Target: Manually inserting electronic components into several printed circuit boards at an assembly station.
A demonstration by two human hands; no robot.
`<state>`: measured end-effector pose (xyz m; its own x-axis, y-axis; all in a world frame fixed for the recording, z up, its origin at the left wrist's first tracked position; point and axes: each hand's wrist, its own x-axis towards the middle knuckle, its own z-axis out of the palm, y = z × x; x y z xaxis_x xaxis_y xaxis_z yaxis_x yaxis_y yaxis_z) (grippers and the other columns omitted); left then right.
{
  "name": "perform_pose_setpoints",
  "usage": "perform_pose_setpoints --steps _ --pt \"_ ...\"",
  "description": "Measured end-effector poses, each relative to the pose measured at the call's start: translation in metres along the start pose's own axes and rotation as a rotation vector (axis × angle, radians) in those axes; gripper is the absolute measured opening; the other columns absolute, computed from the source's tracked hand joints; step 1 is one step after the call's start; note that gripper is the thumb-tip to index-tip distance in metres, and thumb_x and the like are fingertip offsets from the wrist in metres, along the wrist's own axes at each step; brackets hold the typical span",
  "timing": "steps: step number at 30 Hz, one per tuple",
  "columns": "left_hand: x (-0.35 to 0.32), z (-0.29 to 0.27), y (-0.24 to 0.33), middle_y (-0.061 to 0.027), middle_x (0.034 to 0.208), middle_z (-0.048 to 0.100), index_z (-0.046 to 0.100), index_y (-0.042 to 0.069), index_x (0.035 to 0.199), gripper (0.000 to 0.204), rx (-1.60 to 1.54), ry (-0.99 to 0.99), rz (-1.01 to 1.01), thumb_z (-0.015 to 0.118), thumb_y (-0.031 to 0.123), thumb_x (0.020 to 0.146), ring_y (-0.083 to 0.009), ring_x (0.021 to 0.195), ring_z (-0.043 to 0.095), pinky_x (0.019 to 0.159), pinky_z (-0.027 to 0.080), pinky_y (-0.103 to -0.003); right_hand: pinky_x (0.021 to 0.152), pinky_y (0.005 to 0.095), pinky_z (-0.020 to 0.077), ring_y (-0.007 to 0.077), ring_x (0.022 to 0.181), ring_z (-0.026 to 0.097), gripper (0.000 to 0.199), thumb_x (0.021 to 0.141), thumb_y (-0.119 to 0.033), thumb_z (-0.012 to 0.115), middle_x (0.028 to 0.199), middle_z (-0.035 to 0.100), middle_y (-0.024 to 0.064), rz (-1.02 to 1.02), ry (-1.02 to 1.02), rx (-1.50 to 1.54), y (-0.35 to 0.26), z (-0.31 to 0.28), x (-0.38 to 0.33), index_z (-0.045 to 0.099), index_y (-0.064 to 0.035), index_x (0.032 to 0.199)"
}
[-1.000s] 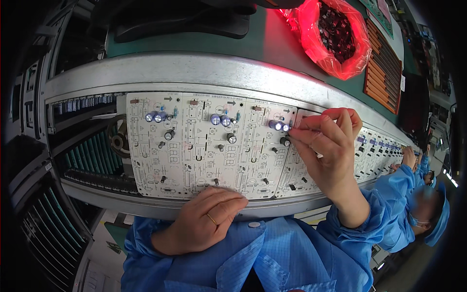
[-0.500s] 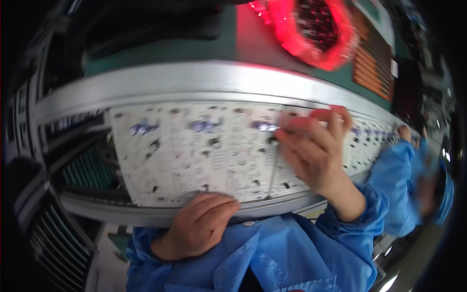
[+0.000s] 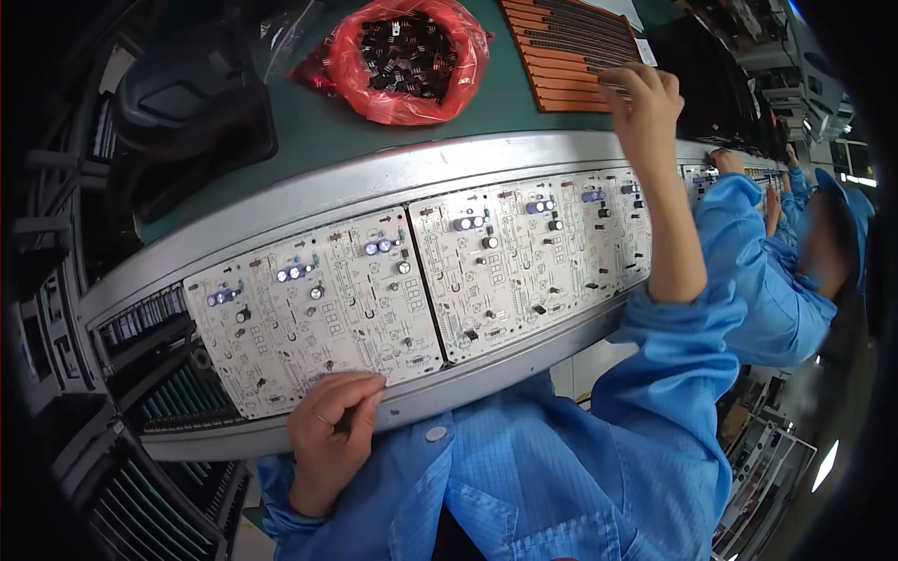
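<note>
My right hand (image 3: 647,112) reaches over the rail to an orange tray (image 3: 569,99) lined with rows of small dark parts. Its thumb and fingertips are pinched at the tray's near right side; anything between them is too small to make out. Curled on the near rail, my left hand (image 3: 332,430) wears a ring and has its fingertips by the near edge of a white circuit board (image 3: 351,323). Nothing shows in that hand. A second white circuit board (image 3: 524,271) adjoins on the right. Both carry blue-purple capacitors and black components.
A red plastic bag (image 3: 346,65) full of black components lies on the green mat (image 3: 299,122), beside a dark grey case (image 3: 192,84). The far metal rail (image 3: 374,170) runs behind the boards. At right, a co-worker in blue (image 3: 758,280) works along the same line.
My right hand has left the circuit board and moved up and away to the orange tray. My left hand stays by the near rail, its fingers now more curled. The view has shifted.
</note>
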<state>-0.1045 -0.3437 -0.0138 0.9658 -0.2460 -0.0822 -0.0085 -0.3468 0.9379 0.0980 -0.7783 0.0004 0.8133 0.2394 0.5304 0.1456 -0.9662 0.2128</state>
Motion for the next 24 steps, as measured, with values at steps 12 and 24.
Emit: perform_pose_setpoints --steps 12,24 --pt "0.015 0.008 0.019 -0.0115 0.09 0.075 0.07 -0.008 0.114 0.023 -0.471 0.045 -0.365 0.067 0.002 0.093 -0.0137 0.08 0.07 0.076 0.056 -0.024 0.085 0.0438 0.0513 0.029 0.106 0.062 0.016 0.095 -0.021 0.063 0.115 0.068 -0.0026 -0.123 -0.142 -0.031 0.07 0.05 0.009 0.07 -0.0214 0.11" --pt "0.012 0.01 0.02 -0.0104 0.084 0.074 0.073 -0.006 0.104 0.018 -0.398 0.08 -0.327 0.07 0.005 0.09 -0.0125 0.076 0.069 0.072 0.054 -0.024 0.095 0.0338 0.05 0.0217 0.108 0.065 0.022 0.103 -0.028 0.057 0.118 0.071 0.0016 0.205 -0.223 0.562 0.086 0.068 0.013 0.068 -0.0157 0.118"
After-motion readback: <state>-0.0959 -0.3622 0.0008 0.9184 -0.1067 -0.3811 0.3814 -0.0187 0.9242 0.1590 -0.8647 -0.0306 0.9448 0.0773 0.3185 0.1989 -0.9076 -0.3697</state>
